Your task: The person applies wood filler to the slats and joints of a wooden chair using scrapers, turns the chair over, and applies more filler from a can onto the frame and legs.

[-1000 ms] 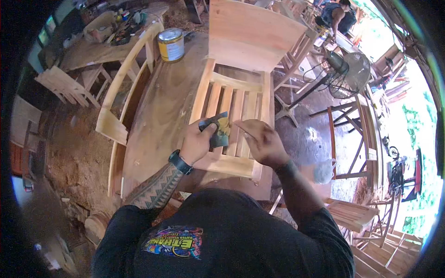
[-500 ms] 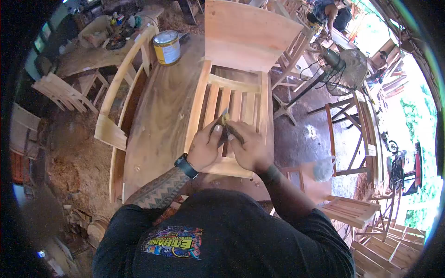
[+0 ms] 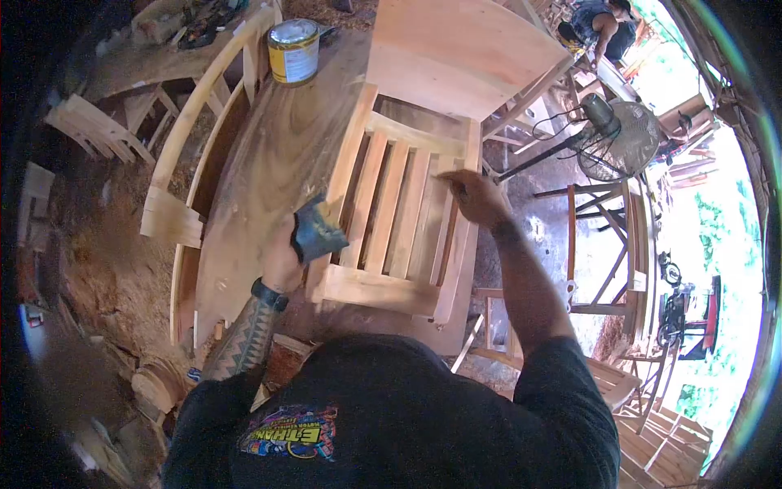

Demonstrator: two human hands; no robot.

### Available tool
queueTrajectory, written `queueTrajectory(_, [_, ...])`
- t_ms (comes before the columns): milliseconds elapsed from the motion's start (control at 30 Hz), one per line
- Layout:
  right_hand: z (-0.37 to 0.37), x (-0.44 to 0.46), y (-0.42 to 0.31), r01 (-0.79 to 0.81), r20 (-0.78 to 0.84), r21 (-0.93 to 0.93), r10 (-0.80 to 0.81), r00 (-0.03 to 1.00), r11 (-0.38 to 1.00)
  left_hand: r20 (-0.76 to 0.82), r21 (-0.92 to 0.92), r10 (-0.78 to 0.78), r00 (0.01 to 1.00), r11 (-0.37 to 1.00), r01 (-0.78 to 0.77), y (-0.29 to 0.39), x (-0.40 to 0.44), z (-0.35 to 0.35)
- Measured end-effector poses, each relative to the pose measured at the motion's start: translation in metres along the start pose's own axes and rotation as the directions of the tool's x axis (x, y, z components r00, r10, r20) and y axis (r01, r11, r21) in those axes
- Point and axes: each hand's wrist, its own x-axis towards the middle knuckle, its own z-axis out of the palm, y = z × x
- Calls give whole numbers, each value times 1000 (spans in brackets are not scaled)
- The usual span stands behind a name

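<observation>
Clearly, a dark blue, yellow-smudged sheet [image 3: 319, 231] is held in the left hand [image 3: 281, 261], whose grip is closed on the sheet's outer side. The sheet is bent rather than flat and is seen over the near end of the left rail of a slatted wooden frame [image 3: 395, 204] — whether the wood is touched by it cannot be told. A dark band [image 3: 270, 294] is worn on the left wrist.

The right hand [image 3: 475, 198] is held at the right side of the slats, with its fingers bent and the index finger pointed inward across the frame. Whether anything is pinched in that grip, or whether the slats are touched, cannot be made out.

The frame is laid on a wooden worktop [image 3: 277, 167], its slats running away from the person, and a broad wooden panel [image 3: 460, 61] is seen rising at its far end. A yellow and white can [image 3: 294, 55] is set on the worktop, to the left of the panel and well apart from both hands. Along the worktop's left side a curved wooden piece [image 3: 183, 130] is seen. To the right, a fan [image 3: 615, 138] is placed — and, farther back, another person [image 3: 599, 31] is seen bending forward.
</observation>
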Motion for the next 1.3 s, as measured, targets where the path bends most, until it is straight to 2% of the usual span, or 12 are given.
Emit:
queueTrajectory(133, [41, 90, 101, 230, 70, -256, -219, 973, 939, -88, -6, 30, 996, 1000, -30, 2, -15, -10])
queueTrajectory(200, [74, 125, 146, 224, 150, -469, -173, 973, 855, -143, 101, 106, 984, 991, -92, -17, -12, -41])
queueTrajectory(267, [90, 143, 155, 168, 160, -537, -96, 982, 827, -253, -76, 15, 967, 996, -35, -8, -23, -33])
queueTrajectory(367, [84, 141, 120, -41, 124, -437, 106, 987, 899, -231, 339, 243, 942, 928, -156, -33, -20, -70])
queueTrajectory(433, [112, 128, 131, 13, 29, -526, 3, 1000, 850, -46, 758, 443, 895, 599, -258, -32, -21, -75])
queueTrajectory(500, [128, 107, 137, 71, -35, -563, -109, 993, 823, 18, 806, 416, 909, 532, -259, -20, -23, -63])
queueTrajectory(600, [119, 87, 114, 127, 16, -540, -140, 990, 832, -167, 362, 141, 976, 930, -72, -6, -15, -36])
queueTrajectory(667, [91, 96, 93, 90, 203, -532, 23, 979, 842, -233, 99, 8, 973, 995, 15, -14, -4, -42])
queueTrajectory(767, [84, 137, 148, 194, 297, -510, -41, 954, 838, -227, -68, -44, 973, 997, 29, -17, 6, -39])
queueTrajectory(900, [86, 179, 161, 131, 126, -423, -85, 988, 897, -188, 173, 109, 976, 982, -77, -52, 12, -89])
queueTrajectory(1000, [95, 186, 139, -87, 238, -492, 230, 944, 866, -169, 225, 131, 977, 970, -91, -53, 10, -96])
queueTrajectory(1300, [85, 140, 95, 101, 357, -329, 25, 934, 939, -159, 284, 136, 978, 955, -86, -49, 0, -81])
